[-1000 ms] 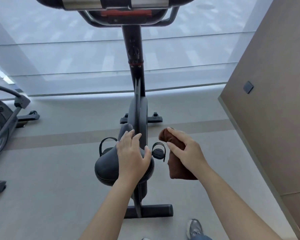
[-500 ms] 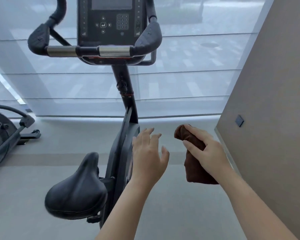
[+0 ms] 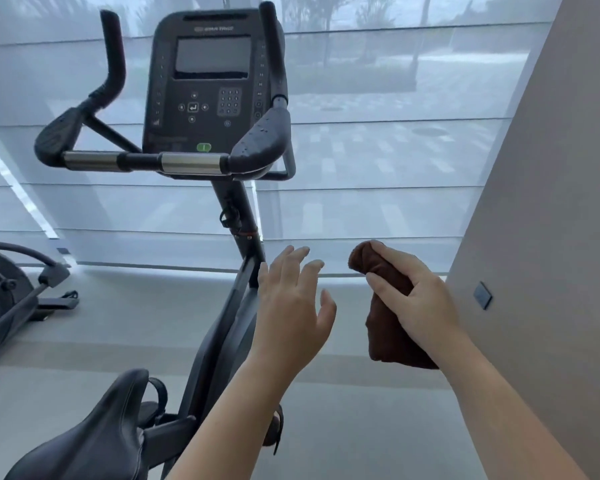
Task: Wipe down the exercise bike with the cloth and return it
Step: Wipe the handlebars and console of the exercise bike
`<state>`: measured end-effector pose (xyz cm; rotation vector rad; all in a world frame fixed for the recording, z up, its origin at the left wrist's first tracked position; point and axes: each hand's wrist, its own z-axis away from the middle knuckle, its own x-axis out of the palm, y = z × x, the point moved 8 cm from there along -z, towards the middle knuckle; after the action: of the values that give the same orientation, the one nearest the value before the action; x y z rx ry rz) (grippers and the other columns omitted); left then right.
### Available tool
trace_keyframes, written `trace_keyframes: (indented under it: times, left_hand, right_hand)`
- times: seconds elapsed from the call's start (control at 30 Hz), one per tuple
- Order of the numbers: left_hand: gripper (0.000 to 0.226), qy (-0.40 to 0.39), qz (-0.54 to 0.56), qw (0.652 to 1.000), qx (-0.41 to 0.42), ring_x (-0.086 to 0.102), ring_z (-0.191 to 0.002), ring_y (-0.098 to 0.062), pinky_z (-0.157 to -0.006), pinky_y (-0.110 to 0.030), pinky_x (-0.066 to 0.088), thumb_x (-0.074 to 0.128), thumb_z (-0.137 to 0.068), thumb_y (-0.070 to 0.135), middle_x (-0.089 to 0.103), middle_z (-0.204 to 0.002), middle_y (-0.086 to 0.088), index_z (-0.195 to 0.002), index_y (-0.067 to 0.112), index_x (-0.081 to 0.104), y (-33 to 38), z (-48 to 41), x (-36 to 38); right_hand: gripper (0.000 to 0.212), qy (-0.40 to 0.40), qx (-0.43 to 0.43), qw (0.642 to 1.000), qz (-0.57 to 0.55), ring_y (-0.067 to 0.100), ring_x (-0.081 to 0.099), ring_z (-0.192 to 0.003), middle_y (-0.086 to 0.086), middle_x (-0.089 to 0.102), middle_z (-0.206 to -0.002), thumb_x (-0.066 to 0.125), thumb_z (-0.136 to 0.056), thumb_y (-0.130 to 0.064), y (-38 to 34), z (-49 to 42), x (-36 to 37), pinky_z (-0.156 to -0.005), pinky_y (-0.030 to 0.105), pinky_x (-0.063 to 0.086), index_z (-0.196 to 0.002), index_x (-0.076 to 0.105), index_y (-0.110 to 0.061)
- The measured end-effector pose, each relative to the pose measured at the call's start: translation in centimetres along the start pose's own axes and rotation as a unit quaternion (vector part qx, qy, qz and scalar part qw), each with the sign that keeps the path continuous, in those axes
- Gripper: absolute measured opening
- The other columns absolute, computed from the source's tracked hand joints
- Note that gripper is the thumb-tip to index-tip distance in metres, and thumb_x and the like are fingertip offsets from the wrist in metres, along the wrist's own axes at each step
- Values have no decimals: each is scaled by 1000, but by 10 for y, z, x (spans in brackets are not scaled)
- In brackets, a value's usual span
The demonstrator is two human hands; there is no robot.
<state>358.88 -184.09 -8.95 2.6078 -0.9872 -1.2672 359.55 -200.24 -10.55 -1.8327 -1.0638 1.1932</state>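
At centre of view, one dark grey upright exercise bike (image 3: pixel 222 341), with one black console panel (image 3: pixel 208 84) at twelve o'clock, screen dark, a small green button lit at its lower edge; two black curved handlebar grips (image 3: pixel 260 140), one to each side of the console, joined by a bar with two bright steel sections; one black padded saddle (image 3: pixel 94 441) at seven o'clock, partly cut off by the frame edge. At five o'clock from the console, two bare hands: left hand (image 3: pixel 291 306) raised in open air, fingers spread and slightly curled, holding nothing, just beside the bike's sloping post, contact not discernible; right hand (image 3: pixel 420 299) at three o'clock of the left, fingers wrapped tight round one dark brown bunched cloth (image 3: pixel 385 334), one end poking above the fingertips, the rest hanging below the palm, clear of the bike. At nine o'clock, part of one second grey exercise machine (image 3: pixel 4 296) on the pale floor (image 3: pixel 361 427). At three o'clock, one beige wall (image 3: pixel 551 237) with one small dark plate (image 3: pixel 483 295).
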Motion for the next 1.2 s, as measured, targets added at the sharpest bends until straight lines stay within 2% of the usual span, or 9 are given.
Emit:
trace_keyframes:
  times: [0.2,0.33,0.43,0.53,0.6,0.77,0.93,1.1,1.2]
  left_hand:
    - [33,40,-4,999,-9,45,-120,-40,-92,-64,36,57,-78,12,55,-121,-22,-108,-2,60,-57,-80,9]
    - [34,54,-21,998,1,44,-121,-39,-94,-63,35,54,-79,13,54,-122,-22,-109,-2,60,-94,-127,10]
    - [33,68,-43,997,15,45,-120,-40,-94,-62,35,55,-78,12,55,-121,-22,-107,-2,60,-114,-159,8]
    - [33,73,-65,995,11,46,-119,-41,-93,-63,36,54,-78,11,56,-119,-23,-107,-3,60,-128,-184,9]
    - [32,74,-77,994,6,46,-119,-41,-93,-64,36,54,-77,11,56,-119,-23,-106,-3,60,-135,-196,11]
    - [43,77,-111,991,-12,45,-120,-38,-94,-63,35,41,-81,27,55,-121,-20,-110,0,59,-148,-223,14]
    - [48,96,-127,986,-41,48,-117,-37,-94,-60,36,43,-80,34,56,-119,-19,-110,0,60,-155,-242,7]
    - [54,92,-160,980,-73,48,-117,-33,-99,-49,35,43,-79,41,57,-118,-15,-111,1,60,-176,-240,-4]
    - [57,54,-175,980,-82,46,-120,-31,-100,-48,34,42,-79,45,58,-119,-14,-113,2,59,-187,-239,-2]
  right_hand:
    - [44,-11,-34,999,-8,-19,47,-101,-28,53,-114,63,-85,-19,-1,-87,33,-79,-5,32,-111,51,-53]
    - [42,-4,-41,999,-1,-7,53,-101,-20,56,-114,63,-85,-20,-6,-150,56,-84,0,36,-119,54,-44]
    - [42,2,-57,998,-11,2,56,-101,-20,56,-112,63,-85,-19,-14,-188,69,-88,10,42,-121,54,-40]
    - [42,4,-72,997,-29,13,60,-101,-16,58,-115,62,-85,-19,-18,-218,76,-94,32,47,-120,55,-41]
    - [42,5,-86,996,-31,11,59,-103,-15,59,-115,62,-85,-18,-21,-239,76,-97,36,46,-120,56,-40]
    - [42,-14,-131,991,-25,8,57,-103,-13,58,-115,63,-85,-17,-29,-299,75,-98,33,44,-120,56,-39]
    - [44,-40,-226,973,5,-4,49,-106,-16,55,-115,63,-84,-15,-59,-352,79,-95,8,34,-123,55,-34]
    - [46,-93,-317,942,57,3,44,-121,-10,54,-128,64,-85,-18,-95,-387,102,-95,0,25,-128,53,-28]
    - [48,-137,-343,922,119,8,37,-131,-1,48,-139,64,-85,-20,-107,-398,128,-102,10,21,-130,50,-28]
